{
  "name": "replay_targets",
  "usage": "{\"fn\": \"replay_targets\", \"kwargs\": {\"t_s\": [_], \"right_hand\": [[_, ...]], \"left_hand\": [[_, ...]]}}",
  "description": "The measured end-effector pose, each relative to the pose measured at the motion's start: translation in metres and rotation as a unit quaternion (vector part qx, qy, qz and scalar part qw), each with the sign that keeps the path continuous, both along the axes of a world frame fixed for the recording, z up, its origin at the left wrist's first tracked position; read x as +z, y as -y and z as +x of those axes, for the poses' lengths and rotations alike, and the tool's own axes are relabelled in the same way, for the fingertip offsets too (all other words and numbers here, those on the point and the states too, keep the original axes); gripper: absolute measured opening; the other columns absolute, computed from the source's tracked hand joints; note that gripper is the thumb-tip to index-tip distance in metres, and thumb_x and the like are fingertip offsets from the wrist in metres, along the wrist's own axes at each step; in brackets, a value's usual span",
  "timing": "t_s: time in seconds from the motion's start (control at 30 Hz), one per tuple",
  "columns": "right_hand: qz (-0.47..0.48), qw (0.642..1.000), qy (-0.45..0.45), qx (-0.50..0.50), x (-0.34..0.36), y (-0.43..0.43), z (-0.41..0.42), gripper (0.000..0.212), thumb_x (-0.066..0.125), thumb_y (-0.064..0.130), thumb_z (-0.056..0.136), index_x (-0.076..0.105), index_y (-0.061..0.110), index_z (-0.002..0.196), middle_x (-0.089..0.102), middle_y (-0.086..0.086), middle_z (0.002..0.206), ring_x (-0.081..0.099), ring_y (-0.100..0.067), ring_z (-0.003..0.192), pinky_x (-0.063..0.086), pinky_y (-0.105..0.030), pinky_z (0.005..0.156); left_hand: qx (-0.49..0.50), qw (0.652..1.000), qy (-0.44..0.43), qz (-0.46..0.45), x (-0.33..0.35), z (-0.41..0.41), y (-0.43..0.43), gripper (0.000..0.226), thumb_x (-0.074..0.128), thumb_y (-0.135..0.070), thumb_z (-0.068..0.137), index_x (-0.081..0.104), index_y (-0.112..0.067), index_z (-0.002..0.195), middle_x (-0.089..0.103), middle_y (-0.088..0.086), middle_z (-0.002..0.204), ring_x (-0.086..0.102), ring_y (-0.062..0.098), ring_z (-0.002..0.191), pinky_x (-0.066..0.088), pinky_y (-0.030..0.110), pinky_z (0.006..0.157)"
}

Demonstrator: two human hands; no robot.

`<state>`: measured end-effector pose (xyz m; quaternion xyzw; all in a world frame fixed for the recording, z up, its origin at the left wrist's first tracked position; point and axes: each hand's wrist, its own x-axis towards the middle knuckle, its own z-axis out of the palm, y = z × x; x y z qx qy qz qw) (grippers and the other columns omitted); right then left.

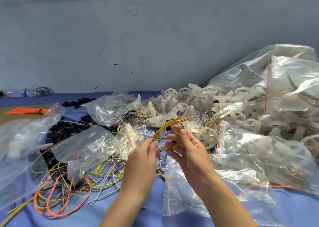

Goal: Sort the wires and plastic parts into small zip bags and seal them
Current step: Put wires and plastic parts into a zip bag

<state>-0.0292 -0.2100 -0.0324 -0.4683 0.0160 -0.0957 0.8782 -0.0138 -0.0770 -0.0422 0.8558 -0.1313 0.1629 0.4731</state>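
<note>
We look down on a blue cloth-covered table (138,209) crowded with loose wires and clear bags. Both bare hands are raised at the centre. The left hand (143,159) pinches the left edge of a coil of thin yellow wire (160,130) between thumb and fingertips. The right hand (189,150) has nearly straight fingers resting against the coil's right side, steadying it, not closing round it. The coil hangs above the table, between the hands, and its free ends (188,117) stick out to the upper right.

Just below the right hand lies a clear zip bag with a red strip (189,183), flat, its mouth not held open. A heap of white plastic wheels (189,97) lies behind, black plastic rings (65,128) to the left, and loose orange and yellow wires (57,197) at the near left.

We judge the main risk to be the springy coil uncurling, since only one pinch holds it. The free ends could catch on the yellow strands lying beneath and drag them along. Both hands are busy, so opening a bag may loosen the coil. A strand left across the zip track would keep the bag from sealing.
</note>
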Motion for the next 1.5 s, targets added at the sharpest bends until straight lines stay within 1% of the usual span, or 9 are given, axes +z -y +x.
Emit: {"fn": "replay_targets", "kwargs": {"t_s": [0.27, 0.67, 0.8, 0.9, 1.07, 1.23, 1.33, 1.43, 1.5], "right_hand": [[0.013, 0.999, -0.029, -0.021, 0.001, 0.01, 0.001, 0.047, 0.053, 0.057, 0.083, 0.064, 0.022, 0.113, 0.075, -0.005, 0.093, 0.07, -0.021, 0.066, 0.055, -0.028, 0.054], [0.042, 0.986, 0.02, -0.161, 0.01, 0.044, 0.001, 0.027, 0.046, 0.035, 0.099, 0.064, 0.02, 0.086, 0.068, 0.005, 0.07, 0.066, -0.01, 0.067, 0.051, -0.026, 0.069], [0.237, 0.968, -0.001, -0.08, 0.017, 0.044, 0.0, 0.025, 0.045, 0.031, 0.101, 0.061, 0.017, 0.087, 0.067, 0.0, 0.063, 0.068, -0.011, 0.057, 0.06, -0.027, 0.06], [0.365, 0.93, -0.023, 0.026, 0.019, 0.033, -0.004, 0.021, 0.051, 0.019, 0.097, 0.065, 0.01, 0.084, 0.065, -0.003, 0.062, 0.063, -0.009, 0.049, 0.057, -0.025, 0.049], [0.326, 0.936, -0.036, 0.129, 0.017, 0.003, -0.012, 0.015, 0.075, 0.011, 0.066, 0.072, 0.003, 0.078, 0.067, -0.003, 0.072, 0.063, -0.009, 0.053, 0.053, -0.022, 0.049], [0.317, 0.933, -0.058, 0.162, 0.015, 0.001, -0.017, 0.023, 0.064, 0.013, 0.085, 0.069, 0.001, 0.103, 0.068, -0.008, 0.096, 0.07, -0.018, 0.088, 0.058, -0.026, 0.076], [0.345, 0.918, -0.055, 0.187, 0.009, 0.0, -0.02, 0.047, 0.055, 0.005, 0.093, 0.047, 0.007, 0.139, 0.05, -0.007, 0.127, 0.041, -0.013, 0.136, 0.032, -0.027, 0.114], [0.335, 0.915, -0.048, 0.22, 0.007, 0.0, -0.024, 0.055, 0.073, -0.003, 0.079, 0.051, 0.007, 0.128, 0.057, -0.011, 0.114, 0.052, -0.019, 0.118, 0.036, -0.031, 0.108], [0.278, 0.933, -0.06, 0.22, 0.003, -0.001, -0.026, 0.036, 0.07, 0.011, 0.085, 0.058, 0.006, 0.118, 0.062, -0.016, 0.108, 0.057, -0.025, 0.108, 0.041, -0.034, 0.1]], "left_hand": [[0.026, 0.995, 0.077, 0.065, -0.001, 0.003, 0.007, 0.027, 0.049, -0.022, 0.099, 0.066, -0.016, 0.12, 0.065, 0.001, 0.106, 0.061, 0.024, 0.096, 0.048, 0.041, 0.081], [0.191, 0.974, 0.107, 0.059, 0.01, 0.016, -0.03, 0.017, 0.051, -0.033, 0.098, 0.067, -0.028, 0.094, 0.066, -0.002, 0.085, 0.051, 0.027, 0.069, 0.039, 0.034, 0.058], [0.061, 0.984, 0.01, -0.167, 0.013, 0.013, -0.015, 0.019, 0.054, -0.031, 0.097, 0.067, -0.022, 0.087, 0.069, -0.005, 0.074, 0.061, 0.014, 0.069, 0.047, 0.031, 0.062], [-0.107, 0.935, -0.123, -0.313, 0.017, 0.001, 0.007, 0.03, 0.054, -0.038, 0.086, 0.071, -0.014, 0.089, 0.075, 0.0, 0.088, 0.068, 0.009, 0.084, 0.053, 0.026, 0.074], [-0.213, 0.881, -0.131, -0.402, 0.022, -0.017, 0.033, 0.022, 0.062, -0.032, 0.082, 0.078, -0.018, 0.09, 0.076, 0.003, 0.093, 0.069, 0.007, 0.083, 0.053, 0.016, 0.071], [-0.171, 0.945, 0.049, -0.274, 0.024, -0.02, 0.039, 0.016, 0.066, -0.027, 0.089, 0.077, -0.028, 0.099, 0.071, -0.009, 0.11, 0.067, 0.009, 0.103, 0.053, 0.027, 0.088], [-0.132, 0.968, 0.13, -0.171, 0.02, -0.02, 0.041, 0.02, 0.065, -0.033, 0.087, 0.072, -0.039, 0.105, 0.066, -0.019, 0.115, 0.059, 0.009, 0.117, 0.048, 0.029, 0.097], [-0.131, 0.97, 0.18, -0.1, 0.016, -0.016, 0.036, 0.023, 0.062, -0.035, 0.09, 0.069, -0.041, 0.112, 0.066, -0.02, 0.11, 0.06, 0.011, 0.112, 0.049, 0.032, 0.093], [-0.126, 0.97, 0.203, -0.048, 0.014, -0.013, 0.03, 0.025, 0.057, -0.041, 0.092, 0.068, -0.04, 0.114, 0.064, -0.017, 0.101, 0.061, 0.011, 0.101, 0.051, 0.035, 0.084]]}}
